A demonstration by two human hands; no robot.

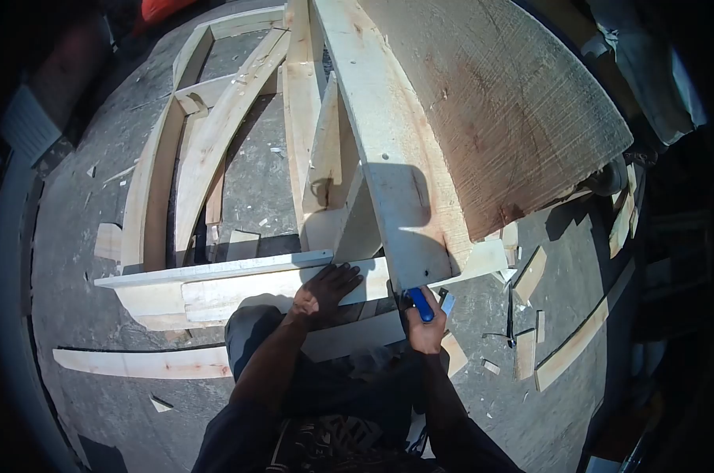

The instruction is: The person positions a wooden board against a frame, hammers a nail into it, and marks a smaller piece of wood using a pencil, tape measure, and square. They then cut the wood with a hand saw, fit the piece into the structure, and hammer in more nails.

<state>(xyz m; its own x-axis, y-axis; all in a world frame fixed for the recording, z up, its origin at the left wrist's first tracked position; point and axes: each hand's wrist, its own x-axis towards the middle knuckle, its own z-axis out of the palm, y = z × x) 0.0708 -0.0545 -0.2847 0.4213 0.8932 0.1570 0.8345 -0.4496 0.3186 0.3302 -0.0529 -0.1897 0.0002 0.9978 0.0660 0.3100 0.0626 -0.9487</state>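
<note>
My left hand (325, 293) lies flat with fingers stretched out on the near crosspiece (238, 296) of a pale wooden frame. My right hand (426, 323) is closed around a blue-handled tool (421, 304) at the near end of a long wooden plank (408, 189). A dark, narrow edge shows beside the handle, but I cannot make out the tool's kind. A small blue and silver piece (447, 301) is visible just right of that hand. Shadow covers part of the plank's end.
Curved ribs (234, 118) of the frame stretch away at the left. A broad rough board (522, 110) rises at the right. Offcuts (530, 276) and a long strip (585, 339) lie on the concrete floor, with a curved wooden piece (144, 363) at the near left.
</note>
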